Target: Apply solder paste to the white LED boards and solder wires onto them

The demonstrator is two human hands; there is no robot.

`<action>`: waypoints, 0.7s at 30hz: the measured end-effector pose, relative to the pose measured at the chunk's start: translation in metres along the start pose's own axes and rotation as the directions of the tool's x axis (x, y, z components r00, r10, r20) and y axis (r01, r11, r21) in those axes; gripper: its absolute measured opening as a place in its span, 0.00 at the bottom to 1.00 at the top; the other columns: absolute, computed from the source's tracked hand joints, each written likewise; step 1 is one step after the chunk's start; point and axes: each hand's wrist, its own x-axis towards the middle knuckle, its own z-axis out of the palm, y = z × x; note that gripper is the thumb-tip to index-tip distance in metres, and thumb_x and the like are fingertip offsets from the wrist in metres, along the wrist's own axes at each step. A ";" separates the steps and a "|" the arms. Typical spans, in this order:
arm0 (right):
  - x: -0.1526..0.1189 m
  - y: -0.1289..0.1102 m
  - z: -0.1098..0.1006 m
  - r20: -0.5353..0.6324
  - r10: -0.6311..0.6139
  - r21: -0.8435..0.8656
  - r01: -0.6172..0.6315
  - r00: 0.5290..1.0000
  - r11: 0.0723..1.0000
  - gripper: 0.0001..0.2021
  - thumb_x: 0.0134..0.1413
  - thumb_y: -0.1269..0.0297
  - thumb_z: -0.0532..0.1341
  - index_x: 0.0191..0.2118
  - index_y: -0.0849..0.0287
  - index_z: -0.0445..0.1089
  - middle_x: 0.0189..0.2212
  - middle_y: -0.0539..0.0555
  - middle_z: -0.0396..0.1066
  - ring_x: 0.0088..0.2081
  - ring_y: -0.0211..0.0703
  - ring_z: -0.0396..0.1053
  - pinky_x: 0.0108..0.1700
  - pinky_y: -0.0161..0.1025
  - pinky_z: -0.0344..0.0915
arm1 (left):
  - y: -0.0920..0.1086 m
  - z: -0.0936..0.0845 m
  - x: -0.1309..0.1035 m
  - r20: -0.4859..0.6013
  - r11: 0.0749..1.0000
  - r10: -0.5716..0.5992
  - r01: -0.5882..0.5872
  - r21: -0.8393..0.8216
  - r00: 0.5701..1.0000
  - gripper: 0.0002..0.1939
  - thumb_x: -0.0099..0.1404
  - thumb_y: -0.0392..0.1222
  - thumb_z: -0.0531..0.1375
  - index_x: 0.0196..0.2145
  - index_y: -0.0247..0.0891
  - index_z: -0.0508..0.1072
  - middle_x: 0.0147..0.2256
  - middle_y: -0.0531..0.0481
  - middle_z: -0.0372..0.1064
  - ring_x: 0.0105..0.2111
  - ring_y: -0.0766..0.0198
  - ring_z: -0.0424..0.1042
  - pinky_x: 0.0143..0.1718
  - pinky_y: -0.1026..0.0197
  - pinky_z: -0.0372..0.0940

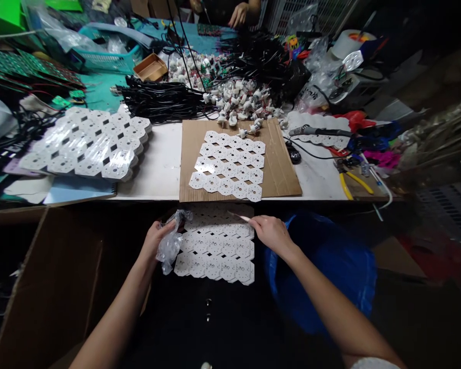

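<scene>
Clear crumpled plastic wrap [170, 250] is bunched in my left hand [156, 240], whose fingers are closed on it at the left edge of a stack of white circuit board panels [215, 266]. The stack lies low in front of me, below the table edge. My right hand [273, 234], at the stack's right side, is closed on a thin, pale, pointed tool [243, 217] that reaches left over the panels; its exact kind is unclear. On the table, one white panel [230, 165] with diamond-shaped holes rests on a cardboard sheet [280, 169].
Another panel stack [88, 143] stands at left. Black cables [161, 100] and white sockets [246, 100] pile up behind the cardboard. At right lie a soldering iron [318, 131] and yellow-handled pliers [349, 182]. A blue-lined bin [322, 271] stands below. Across the table, a person's hand [238, 14] shows.
</scene>
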 end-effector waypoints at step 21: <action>-0.043 0.043 0.008 0.043 -0.173 0.100 0.168 0.984 0.981 0.16 0.68 0.59 0.53 0.39 0.51 0.80 0.38 0.49 0.81 0.39 0.43 0.77 0.35 0.34 0.62 | 0.006 0.006 -0.005 -0.050 0.999 -0.004 0.006 0.039 0.999 0.24 0.39 0.36 0.75 0.31 0.36 0.68 0.24 0.52 0.75 0.24 0.59 0.78 0.24 0.65 0.71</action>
